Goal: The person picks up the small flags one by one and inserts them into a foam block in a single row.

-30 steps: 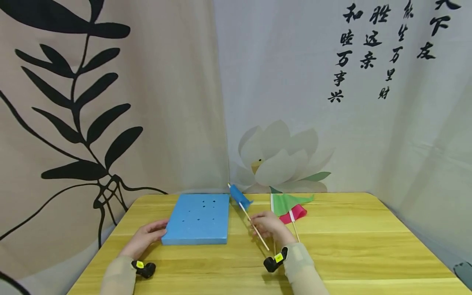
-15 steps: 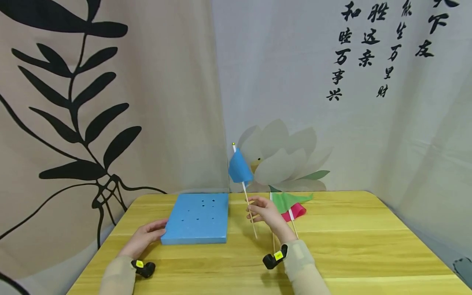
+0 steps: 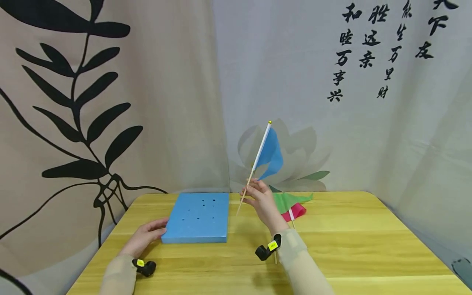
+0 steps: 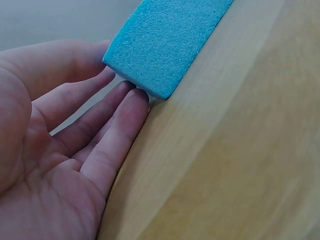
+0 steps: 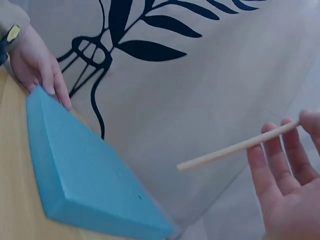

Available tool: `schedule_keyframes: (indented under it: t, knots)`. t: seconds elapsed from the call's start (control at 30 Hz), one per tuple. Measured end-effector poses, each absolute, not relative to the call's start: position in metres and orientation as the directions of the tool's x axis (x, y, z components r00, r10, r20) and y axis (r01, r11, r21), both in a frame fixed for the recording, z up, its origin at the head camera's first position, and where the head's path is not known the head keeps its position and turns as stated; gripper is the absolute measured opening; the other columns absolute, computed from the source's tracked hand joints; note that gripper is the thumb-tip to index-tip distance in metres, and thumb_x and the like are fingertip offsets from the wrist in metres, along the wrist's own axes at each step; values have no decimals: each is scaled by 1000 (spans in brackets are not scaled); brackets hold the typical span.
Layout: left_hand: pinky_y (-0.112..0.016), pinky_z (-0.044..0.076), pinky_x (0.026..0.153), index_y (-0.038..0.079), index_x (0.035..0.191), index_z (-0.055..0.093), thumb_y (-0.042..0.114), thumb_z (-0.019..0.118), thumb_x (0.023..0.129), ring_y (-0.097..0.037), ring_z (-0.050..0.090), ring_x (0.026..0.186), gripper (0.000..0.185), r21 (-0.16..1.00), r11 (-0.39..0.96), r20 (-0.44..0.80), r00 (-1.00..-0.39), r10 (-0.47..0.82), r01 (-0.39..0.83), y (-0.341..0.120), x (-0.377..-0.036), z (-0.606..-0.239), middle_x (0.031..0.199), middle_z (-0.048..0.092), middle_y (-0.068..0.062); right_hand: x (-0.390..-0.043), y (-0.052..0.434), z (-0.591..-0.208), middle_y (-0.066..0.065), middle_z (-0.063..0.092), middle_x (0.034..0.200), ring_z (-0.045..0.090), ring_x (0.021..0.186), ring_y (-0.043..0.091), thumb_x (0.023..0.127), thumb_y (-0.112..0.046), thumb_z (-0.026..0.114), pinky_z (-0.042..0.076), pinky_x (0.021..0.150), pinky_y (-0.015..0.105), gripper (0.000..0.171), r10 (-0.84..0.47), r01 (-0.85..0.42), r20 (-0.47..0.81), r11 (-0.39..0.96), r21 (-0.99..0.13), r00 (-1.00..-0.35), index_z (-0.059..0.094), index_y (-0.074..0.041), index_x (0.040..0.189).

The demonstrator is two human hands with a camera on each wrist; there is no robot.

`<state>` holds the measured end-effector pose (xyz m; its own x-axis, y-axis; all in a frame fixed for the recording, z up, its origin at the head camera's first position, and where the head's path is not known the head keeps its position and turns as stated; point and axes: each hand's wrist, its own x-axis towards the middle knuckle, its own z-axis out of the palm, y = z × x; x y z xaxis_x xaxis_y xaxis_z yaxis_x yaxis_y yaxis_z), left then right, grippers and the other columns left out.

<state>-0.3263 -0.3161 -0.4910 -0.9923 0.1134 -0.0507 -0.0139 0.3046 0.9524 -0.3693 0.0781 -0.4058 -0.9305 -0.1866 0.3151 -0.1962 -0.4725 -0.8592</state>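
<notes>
Blue cloth hung from the little flag (image 3: 271, 153) that the right hand (image 3: 259, 200) held up above the table (image 3: 368, 246), its wooden stick (image 5: 235, 147) pinched between thumb and fingers (image 5: 272, 150) and leaning toward one o'clock, gold tip uppermost and bare lower end pointing down to seven o'clock, clear of everything. That end hovered just off the three o'clock edge of the blue foam block (image 3: 197, 217), which lay flat on the table with a scatter of small holes in its top face. At the block's seven o'clock corner rested the left hand (image 3: 145, 237), fingers straight and relaxed, their tips touching the foam's side in the left wrist view (image 4: 125, 107). Beyond the right hand, at its three o'clock, lay a green flag (image 3: 291, 200) and a pink flag (image 3: 296, 212) on the table, their cloth overlapping. By count there were three flags, one foam block and about eight holes, though some were too small to be sure of. As I judged it, the light pinch so far down a tilted stick left the flag prone to swing or slip, and the end could miss a hole and dent the soft foam. The block might also skid if the left hand only touched it rather than braced it.
</notes>
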Motion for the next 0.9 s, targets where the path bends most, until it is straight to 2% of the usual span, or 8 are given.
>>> schedule_keyframes:
  t: [0.2,0.43,0.53,0.77,0.9]
  knots:
    - [-44,47,97,-2,144,43,24,63,96,-39,45,127,58,955,298,-39,-991,124,0,-317,-327,-493,144,41,-26,-379,57,-398,7,62,96,63,87,24,97,-7,59,55,79,37,12,-206,-142,298,-550,-823,-932,58,-13,107]
    - [-45,48,96,-4,144,43,22,62,97,-38,47,126,57,958,287,-44,-990,136,-3,-317,-325,-495,143,42,-27,-384,35,-397,4,63,93,65,86,18,98,-6,57,54,84,41,14,-196,-134,333,-647,-751,-922,54,-9,111]
    - [-44,48,96,-4,143,43,23,62,97,-37,48,125,57,958,288,-44,-991,130,-5,-317,-324,-495,143,43,-26,-383,27,-395,5,63,95,65,89,20,97,-8,59,56,80,36,16,-196,-129,344,-674,-727,-918,55,-9,112]
    - [-43,49,96,-4,143,43,23,62,97,-37,48,125,57,955,297,-42,-992,118,-5,-317,-323,-495,143,43,-26,-385,7,-388,4,63,90,64,92,24,98,-5,55,56,80,37,13,-168,-31,200,-688,-725,-965,52,-9,109]
    - [-45,48,97,-4,143,44,23,62,96,-38,48,125,57,958,288,-30,-992,126,7,-317,-323,-493,143,42,-27,-388,0,-384,3,63,88,65,89,23,98,-4,54,56,81,38,10,-129,-36,174,-698,-715,-976,54,-11,104]
